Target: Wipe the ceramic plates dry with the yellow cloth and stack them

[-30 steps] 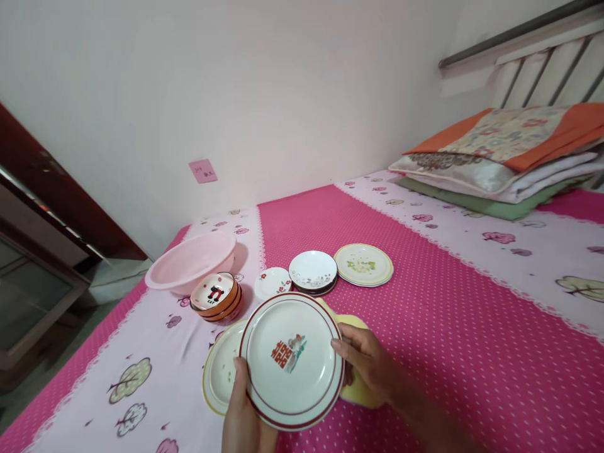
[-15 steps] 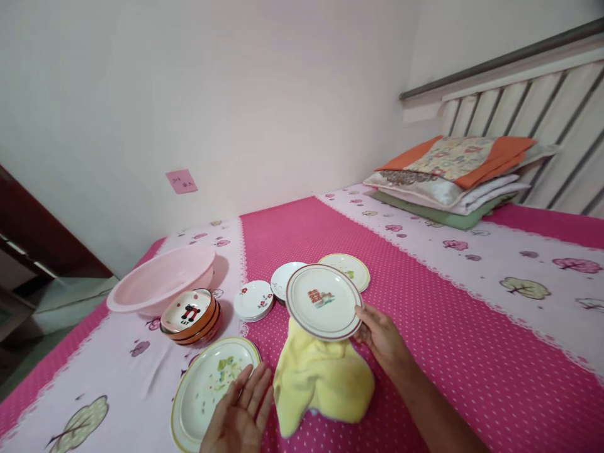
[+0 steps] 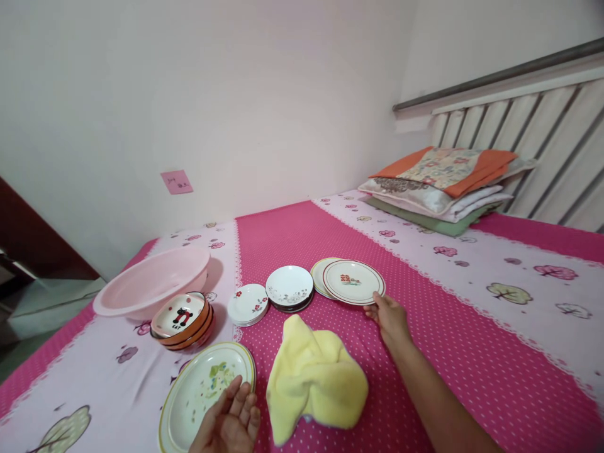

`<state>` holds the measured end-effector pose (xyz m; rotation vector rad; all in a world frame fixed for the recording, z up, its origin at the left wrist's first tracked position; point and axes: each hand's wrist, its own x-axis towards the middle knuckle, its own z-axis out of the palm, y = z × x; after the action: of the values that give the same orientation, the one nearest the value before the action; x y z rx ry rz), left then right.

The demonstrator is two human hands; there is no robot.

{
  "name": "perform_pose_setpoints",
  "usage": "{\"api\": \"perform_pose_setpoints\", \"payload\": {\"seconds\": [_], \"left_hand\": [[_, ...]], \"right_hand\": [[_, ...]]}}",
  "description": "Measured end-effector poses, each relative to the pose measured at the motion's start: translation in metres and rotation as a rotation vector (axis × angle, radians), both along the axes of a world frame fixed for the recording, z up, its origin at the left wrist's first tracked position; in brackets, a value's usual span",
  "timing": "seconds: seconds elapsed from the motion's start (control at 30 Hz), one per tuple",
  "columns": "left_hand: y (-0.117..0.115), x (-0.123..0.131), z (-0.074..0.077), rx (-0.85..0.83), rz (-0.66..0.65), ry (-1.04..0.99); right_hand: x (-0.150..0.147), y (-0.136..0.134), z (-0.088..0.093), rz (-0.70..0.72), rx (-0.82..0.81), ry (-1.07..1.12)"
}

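My right hand (image 3: 389, 316) grips the near right rim of a white plate (image 3: 356, 284) with a dark red rim line and a small red-and-green print. That plate overlaps a yellow-rimmed plate (image 3: 319, 277), which shows only at its left side. Palm up and fingers loosely apart, my left hand (image 3: 231, 418) holds nothing. It hovers over the near right part of the large yellow-rimmed plates (image 3: 189, 393). Between my hands a crumpled yellow cloth (image 3: 321, 384) lies on the bedspread.
Small flowered plates (image 3: 246, 303) and dark-edged plates (image 3: 289, 284) stand in stacks farther back. Orange cat bowls (image 3: 182, 318) are stacked beside a pink basin (image 3: 151, 280) at left. Folded bedding and cushions (image 3: 438, 185) lie at the back right, before a white headboard (image 3: 533, 132).
My right hand has carried the red-rimmed plate right and away from above the cloth, onto the yellow-rimmed plate. My left hand has dropped slightly, its fingers more curled.
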<state>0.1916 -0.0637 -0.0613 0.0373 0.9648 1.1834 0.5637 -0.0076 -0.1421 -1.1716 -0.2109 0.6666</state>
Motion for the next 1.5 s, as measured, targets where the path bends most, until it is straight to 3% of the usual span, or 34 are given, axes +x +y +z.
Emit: {"api": "perform_pose_setpoints", "payload": {"seconds": [0.4,0.57,0.83,1.07,1.23,1.27,1.33,1.47,1.5], "left_hand": [[0.0,0.006,-0.001,-0.012,0.013,-0.033],[0.001,0.007,-0.004,-0.026,0.038,-0.009],[0.002,0.007,-0.013,0.055,0.06,0.129],[0.002,0.008,-0.023,0.126,-0.013,0.149],[-0.014,0.029,-0.022,0.42,-0.21,0.306],[-0.019,0.036,-0.021,0.483,-0.217,0.363],[-0.031,0.051,-0.015,0.556,-0.388,0.442],[-0.049,0.068,0.004,0.702,-0.717,0.47],[-0.051,0.066,0.01,0.723,-0.753,0.465]], "right_hand": [[0.008,0.047,-0.019,0.15,-0.202,-0.061],[0.01,0.055,-0.024,0.117,-0.203,-0.123],[0.001,0.048,-0.03,0.041,-0.098,-0.214],[-0.008,0.034,-0.025,-0.021,-0.07,-0.257],[-0.021,0.017,-0.005,-0.035,-0.069,-0.251],[-0.03,0.011,0.001,-0.012,-0.065,-0.257],[-0.054,-0.002,0.016,0.11,-0.042,-0.288],[-0.119,-0.035,0.04,0.578,0.016,-0.406],[-0.134,-0.043,0.042,0.746,0.029,-0.58]]}}
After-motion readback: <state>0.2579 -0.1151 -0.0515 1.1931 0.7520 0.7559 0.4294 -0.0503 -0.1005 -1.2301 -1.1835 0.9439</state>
